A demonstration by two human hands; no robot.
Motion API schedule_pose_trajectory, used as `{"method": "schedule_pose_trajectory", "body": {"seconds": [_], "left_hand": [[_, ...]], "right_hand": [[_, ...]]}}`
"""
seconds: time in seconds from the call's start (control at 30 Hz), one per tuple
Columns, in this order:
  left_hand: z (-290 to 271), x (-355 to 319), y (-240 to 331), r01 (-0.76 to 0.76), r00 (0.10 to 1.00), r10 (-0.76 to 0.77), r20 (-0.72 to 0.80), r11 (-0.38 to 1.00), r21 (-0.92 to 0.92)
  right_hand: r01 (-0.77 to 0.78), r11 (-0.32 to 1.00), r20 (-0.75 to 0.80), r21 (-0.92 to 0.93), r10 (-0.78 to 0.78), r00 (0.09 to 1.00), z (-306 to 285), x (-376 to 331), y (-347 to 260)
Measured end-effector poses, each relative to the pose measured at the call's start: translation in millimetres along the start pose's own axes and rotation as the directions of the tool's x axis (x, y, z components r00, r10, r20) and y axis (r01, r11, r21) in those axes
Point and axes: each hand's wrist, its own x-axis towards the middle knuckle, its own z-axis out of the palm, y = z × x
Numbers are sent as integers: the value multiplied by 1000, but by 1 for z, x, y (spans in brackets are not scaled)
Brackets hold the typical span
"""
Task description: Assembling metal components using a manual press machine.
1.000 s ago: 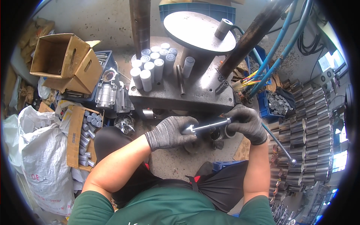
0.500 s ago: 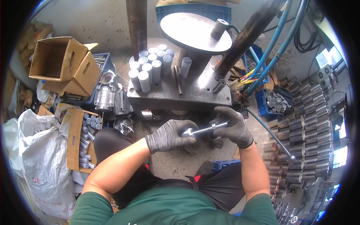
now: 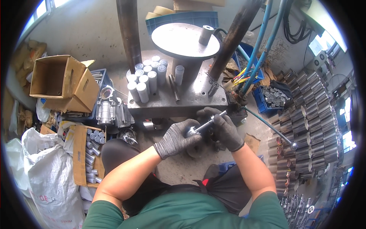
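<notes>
Both my gloved hands hold a shiny metal rod (image 3: pixel 206 126) over the floor in front of the press table. My left hand (image 3: pixel 176 138) is closed around its lower left end, where a wider metal fitting partly shows. My right hand (image 3: pixel 225 130) pinches the rod near its upper right end, whose tip sticks out past the fingers. The rod slants up to the right. Beyond the hands is a dark metal press table (image 3: pixel 179 110), with several upright grey cylinders (image 3: pixel 142 91) at its left. A loose metal bar (image 3: pixel 174 87) lies near one separate cylinder (image 3: pixel 179 74).
A round steel plate (image 3: pixel 179 38) carries a short metal cylinder (image 3: pixel 206 35). A lever with a ball end (image 3: pixel 293 145) juts out at right, before stacked metal tubes (image 3: pixel 305 114). Cardboard boxes (image 3: pixel 49 76), a white sack (image 3: pixel 49 171) and a carton of grey cylinders (image 3: pixel 80 156) stand left.
The rod has tilted more steeply, its right end now higher. My right hand has come closer to the left hand, its fingers now around the rod near the tip. The whole view has shifted slightly.
</notes>
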Motion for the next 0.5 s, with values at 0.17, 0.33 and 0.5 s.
{"method": "schedule_pose_trajectory", "body": {"seconds": [0.17, 0.33, 0.5], "left_hand": [[16, -10, -5, 11, 1000, -14, -20, 991, -132], [39, -11, -18, 77, 997, -79, 4, 966, -247], [63, -18, -22, 253, 956, -290, 55, 711, -656]], "right_hand": [[-48, 979, 34, 199, 42, 999, 11, -9, 26], [-45, 998, -148, -54, 37, 988, 0, -16, 45], [-232, 939, -244, -255, 170, 955, -15, 2, 29]]}}
